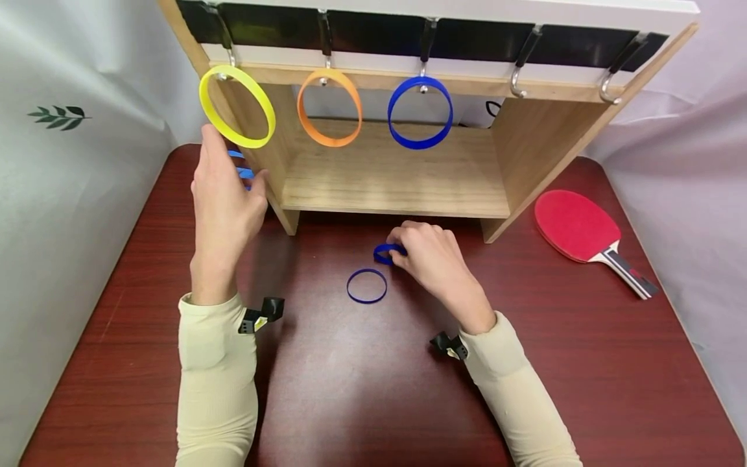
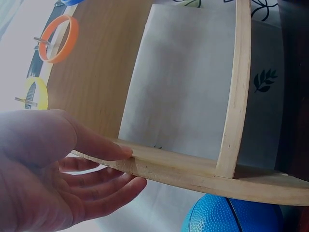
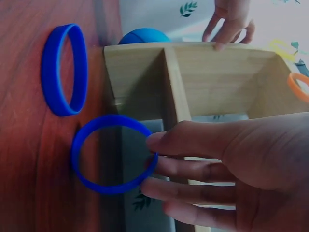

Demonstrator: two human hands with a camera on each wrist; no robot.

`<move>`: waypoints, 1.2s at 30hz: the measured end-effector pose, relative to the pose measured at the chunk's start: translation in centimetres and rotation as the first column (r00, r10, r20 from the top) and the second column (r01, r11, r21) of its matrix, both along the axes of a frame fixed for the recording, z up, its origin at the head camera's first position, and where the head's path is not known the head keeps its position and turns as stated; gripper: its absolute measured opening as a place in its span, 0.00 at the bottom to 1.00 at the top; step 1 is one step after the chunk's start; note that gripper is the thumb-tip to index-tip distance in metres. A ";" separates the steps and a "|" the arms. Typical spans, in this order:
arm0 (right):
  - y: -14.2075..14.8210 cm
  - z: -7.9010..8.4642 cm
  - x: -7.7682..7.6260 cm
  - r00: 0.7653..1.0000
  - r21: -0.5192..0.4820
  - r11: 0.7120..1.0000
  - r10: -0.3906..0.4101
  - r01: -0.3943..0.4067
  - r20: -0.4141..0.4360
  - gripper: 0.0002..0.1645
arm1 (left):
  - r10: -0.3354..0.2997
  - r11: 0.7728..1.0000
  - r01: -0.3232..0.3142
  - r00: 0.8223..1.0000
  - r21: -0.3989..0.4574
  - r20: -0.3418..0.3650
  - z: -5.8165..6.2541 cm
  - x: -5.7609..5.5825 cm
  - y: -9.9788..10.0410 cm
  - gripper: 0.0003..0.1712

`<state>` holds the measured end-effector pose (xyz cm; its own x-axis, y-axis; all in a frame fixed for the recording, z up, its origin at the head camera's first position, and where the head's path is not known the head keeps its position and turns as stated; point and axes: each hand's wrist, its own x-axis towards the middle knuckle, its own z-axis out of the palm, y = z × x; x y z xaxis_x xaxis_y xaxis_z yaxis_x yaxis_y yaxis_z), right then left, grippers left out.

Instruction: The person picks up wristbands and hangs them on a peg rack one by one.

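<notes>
My right hand [image 1: 428,256] pinches a blue silicone wristband [image 3: 113,189] between thumb and fingertips, close above the table. A second blue wristband [image 1: 367,302] lies flat just in front of it. My left hand [image 1: 224,201] grips the left side panel of a wooden shelf [image 1: 397,181]; in the left wrist view its thumb [image 2: 108,149] is on the inner side and its fingers are outside. From metal hooks along the shelf's top front hang a yellow wristband [image 1: 248,143], an orange wristband [image 1: 329,141] and another blue wristband [image 1: 420,144].
Two hooks on the right, one being the end hook [image 1: 609,94], carry no band. A red table tennis paddle [image 1: 578,224] lies right of the shelf. Behind my left hand, a textured blue ball [image 2: 212,217] sits beside the panel. Pale cloth [image 1: 76,194] surrounds the dark red table [image 1: 613,363].
</notes>
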<state>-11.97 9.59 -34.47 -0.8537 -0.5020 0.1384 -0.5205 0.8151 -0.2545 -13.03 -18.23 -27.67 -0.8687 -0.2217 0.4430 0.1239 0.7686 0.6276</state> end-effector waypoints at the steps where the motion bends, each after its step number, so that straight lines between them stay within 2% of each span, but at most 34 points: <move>1: 0.0 -0.1 0.0 1.000 0.013 1.000 0.003 -0.003 0.005 0.04 | 0.000 1.000 0.000 1.000 0.001 0.001 0.0 0.0 0.0 0.26; 9: 0.2 -0.4 -0.1 1.000 0.072 0.997 0.010 -0.012 0.021 0.05 | -0.009 1.000 0.009 1.000 0.009 0.007 0.0 0.0 -0.1 0.27; 13: 0.6 0.2 0.0 1.000 0.035 0.999 0.005 -0.006 0.026 0.03 | -0.007 1.000 0.007 1.000 0.002 0.010 0.0 0.0 -0.2 0.27; 17: 1.7 1.6 0.2 0.999 -0.093 0.996 0.008 -0.004 0.043 0.05 | -0.008 1.000 0.008 1.000 0.002 0.008 -0.1 0.0 -0.2 0.27; 19: 2.5 2.5 0.3 0.998 -0.196 0.980 0.031 -0.018 0.063 0.07 | -0.011 1.000 0.011 1.000 0.004 0.003 -0.1 0.0 -0.2 0.27; 21: 3.4 3.5 0.6 0.994 -0.332 0.943 0.055 -0.020 0.096 0.08 | -0.012 1.000 0.012 1.000 0.006 0.001 0.0 0.1 -0.2 0.27; 22: 3.9 3.9 0.7 0.991 -0.420 0.908 0.068 -0.012 0.118 0.09 | -0.013 1.000 0.013 1.000 0.004 0.000 0.0 0.0 -0.1 0.27; 23: 4.4 4.4 0.8 0.987 -0.519 0.855 0.083 0.000 0.136 0.10 | -0.013 1.000 0.013 1.000 0.001 -0.002 0.0 0.0 -0.1 0.27; 24: 4.9 4.8 0.9 0.984 -0.620 0.785 0.101 0.012 0.147 0.10 | -0.013 1.000 0.013 1.000 -0.002 -0.002 0.1 0.0 -0.1 0.27; 25: 5.3 5.2 1.0 0.982 -0.718 0.696 0.119 0.025 0.150 0.11 | -0.011 1.000 0.011 1.000 -0.005 -0.004 0.1 0.0 0.0 0.27; 26: 5.5 5.6 1.1 0.981 -0.805 0.593 0.135 0.035 0.142 0.12 | -0.010 1.000 0.010 1.000 -0.009 -0.004 0.1 -0.1 0.0 0.27; 28: 5.9 6.4 1.3 0.980 -0.934 0.355 0.173 0.030 0.097 0.14 | -0.006 1.000 0.006 1.000 -0.015 -0.005 0.2 -0.1 0.0 0.27; 30: 5.9 7.1 1.4 0.980 -0.992 0.125 0.198 0.010 0.035 0.14 | -0.004 1.000 0.004 1.000 -0.015 -0.005 0.2 -0.1 0.0 0.27; 31: 5.9 7.3 1.5 0.979 -1.000 0.020 0.204 0.000 0.004 0.15 | -0.004 1.000 0.004 1.000 -0.014 -0.005 0.2 0.0 0.0 0.27; 33: 5.9 7.8 1.3 0.978 -0.985 -0.170 0.203 -0.002 -0.037 0.16 | -0.006 1.000 0.006 1.000 -0.012 -0.004 0.1 0.0 0.0 0.27; 34: 5.9 8.1 1.2 0.979 -0.968 -0.252 0.197 0.001 -0.050 0.16 | -0.007 1.000 0.007 1.000 -0.011 -0.005 0.0 0.1 0.0 0.27; 35: 5.9 8.3 1.1 0.981 -0.947 -0.321 0.185 0.001 -0.062 0.18 | -0.011 1.000 0.010 1.000 -0.009 -0.007 0.0 0.1 0.0 0.27; 36: 6.0 8.5 0.9 0.984 -0.929 -0.370 0.162 -0.006 -0.072 0.19 | -0.014 1.000 0.014 1.000 -0.010 -0.009 -0.1 0.1 0.0 0.28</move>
<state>-11.07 15.55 -25.95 -0.8615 0.1739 0.4771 -0.4724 -0.6189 -0.6275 -12.96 -18.18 -27.74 -0.8677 -0.2053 0.4527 0.1398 0.7732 0.6186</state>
